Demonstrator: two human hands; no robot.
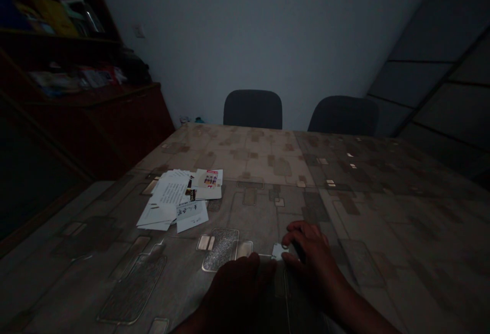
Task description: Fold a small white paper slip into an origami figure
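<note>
Near the front of the table, my right hand [312,250] is closed, its thumb and index finger pinching the right edge of a small white card [279,251]. Only a pale piece of the card shows; the rest is in shadow or behind the fingers. Just left of it is my left hand [237,285], very dark, with its fingers curled together near the card's lower left edge. What those fingers hold, if anything, is hidden. Farther off to the left lies a loose, overlapping pile of white printed cards [168,196], one with a red-marked picture [210,178].
A patterned cloth [260,155] covers the table. Two dark chairs [252,108] stand at its far side, before a plain wall [260,33]. On the left is a dark reddish cabinet [126,125] with filled shelves. The room is dim.
</note>
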